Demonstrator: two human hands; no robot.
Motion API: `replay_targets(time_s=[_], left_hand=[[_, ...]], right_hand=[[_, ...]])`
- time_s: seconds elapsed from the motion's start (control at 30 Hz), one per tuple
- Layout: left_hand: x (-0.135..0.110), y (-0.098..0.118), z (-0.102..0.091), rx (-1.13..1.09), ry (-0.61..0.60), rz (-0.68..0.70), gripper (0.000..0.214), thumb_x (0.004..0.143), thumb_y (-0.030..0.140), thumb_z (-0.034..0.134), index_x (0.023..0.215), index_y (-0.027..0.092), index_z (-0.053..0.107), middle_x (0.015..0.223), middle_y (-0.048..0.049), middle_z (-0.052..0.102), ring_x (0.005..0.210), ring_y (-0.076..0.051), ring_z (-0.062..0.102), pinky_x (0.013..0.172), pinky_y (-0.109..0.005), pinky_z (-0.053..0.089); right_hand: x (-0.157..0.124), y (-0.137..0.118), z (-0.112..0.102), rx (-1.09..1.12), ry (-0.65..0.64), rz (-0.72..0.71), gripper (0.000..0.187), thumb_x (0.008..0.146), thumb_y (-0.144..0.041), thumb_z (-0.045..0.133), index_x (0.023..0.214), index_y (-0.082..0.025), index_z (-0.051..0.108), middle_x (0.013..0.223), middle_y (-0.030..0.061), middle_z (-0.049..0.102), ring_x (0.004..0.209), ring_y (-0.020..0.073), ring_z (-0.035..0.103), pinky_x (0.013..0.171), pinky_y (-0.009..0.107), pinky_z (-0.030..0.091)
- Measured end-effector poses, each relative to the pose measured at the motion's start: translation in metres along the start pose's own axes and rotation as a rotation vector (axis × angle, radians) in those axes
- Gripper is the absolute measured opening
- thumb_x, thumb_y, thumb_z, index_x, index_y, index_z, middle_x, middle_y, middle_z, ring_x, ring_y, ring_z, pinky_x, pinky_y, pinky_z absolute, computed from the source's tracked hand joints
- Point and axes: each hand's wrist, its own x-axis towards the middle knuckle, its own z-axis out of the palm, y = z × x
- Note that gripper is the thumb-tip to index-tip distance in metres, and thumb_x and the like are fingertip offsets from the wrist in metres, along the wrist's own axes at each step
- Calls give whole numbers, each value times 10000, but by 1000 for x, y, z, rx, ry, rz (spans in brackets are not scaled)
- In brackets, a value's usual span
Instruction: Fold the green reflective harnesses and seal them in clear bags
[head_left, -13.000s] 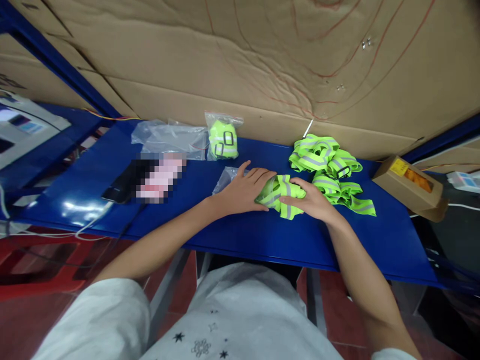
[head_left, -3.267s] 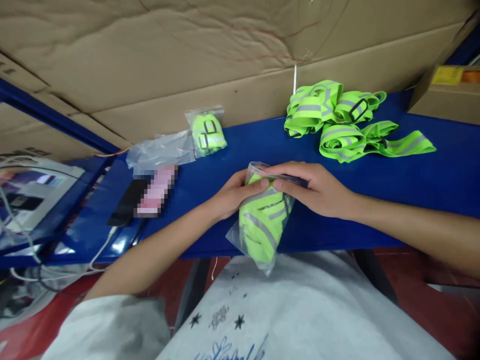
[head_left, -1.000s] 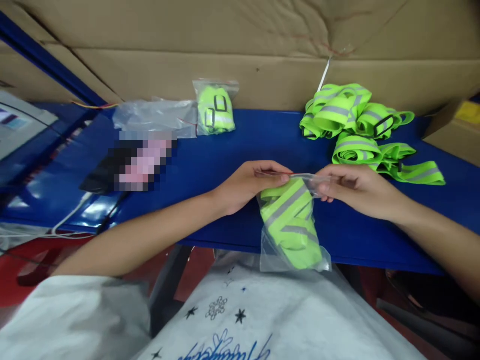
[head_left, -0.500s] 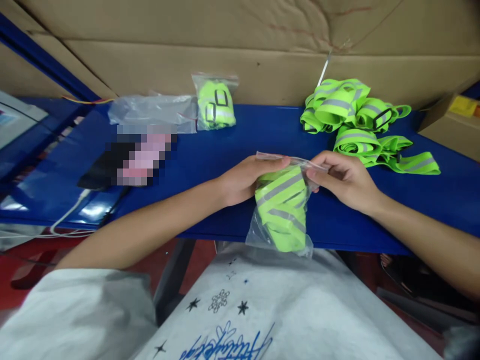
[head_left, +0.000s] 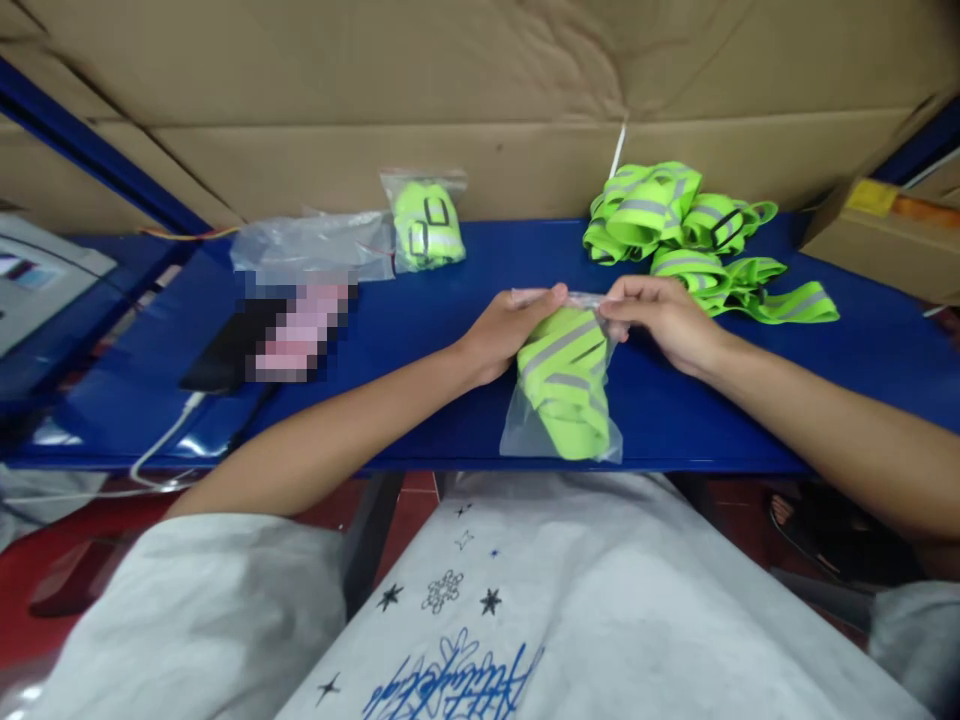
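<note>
Between my hands hangs a clear zip-lock bag (head_left: 517,430) over the front of the table. Inside it lies a folded neon-yellow reflective strap (head_left: 566,375) with grey stripes. My left hand (head_left: 504,335) is closed on the upper left edge of the bag, its thumb along the top. The thumb and fingers of my right hand (head_left: 660,315) pinch the bag's upper right corner. Behind my right hand lies a heap of loose neon reflective straps (head_left: 645,210) with black buckles. A filled bag of straps (head_left: 429,225) stands at the back, left of centre.
Flat clear plastic bags (head_left: 311,245) lie at the back left. In front of them are a black device (head_left: 225,350) with a white cable and a pixelated pink item (head_left: 304,335). A cardboard box (head_left: 885,245) sits at the right, on the blue table (head_left: 420,430).
My right hand has slid left along the bag's top edge, closer to my left hand. The camera view has shifted slightly, and the bag appears a little higher in it.
</note>
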Motion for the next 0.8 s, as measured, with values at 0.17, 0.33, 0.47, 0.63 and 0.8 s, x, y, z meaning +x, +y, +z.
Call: replay_targets(time_s=[0.17,0.33,0.47,0.63,0.8], left_hand=[[-6,-1,-1,44,-64,-73,495,747,563,928,990,146,815,932,-67,804,774,-134,698,762,-242,546],[-6,-1,-1,2,-73,-86,504,719,529,951,1030,155,817,969,-62,796,849,-150,710,801,-253,545],[-5,-3,-4,-54,20,-61,435,716,485,958,940,142,811,915,-57,779,826,-152,697,807,-271,547],[-8,-5,-4,-51,-32,-51,487,775,573,895,975,139,803,936,-80,769,857,-181,701,839,-305,556],[-9,-7,-5,-16,-52,-53,501,841,628,818,982,149,781,859,-59,741,754,-162,672,756,-289,525]], right_hand=[[-6,3,8,-23,-61,8,464,726,-562,911,731,-170,663,615,-9,620,562,93,524,555,236,404],[-7,5,7,-21,-60,0,556,678,-626,935,741,-166,629,574,-49,539,526,61,421,511,221,291],[-2,7,0,-26,-35,-35,579,692,-663,911,760,-164,626,614,-45,544,552,60,411,527,229,283],[-3,6,-9,-102,-138,20,545,767,-661,860,918,-158,715,661,-35,557,586,72,433,548,235,293],[-8,4,-14,-202,-232,-15,504,863,-656,777,949,-160,745,660,-24,556,597,82,449,556,243,308]])
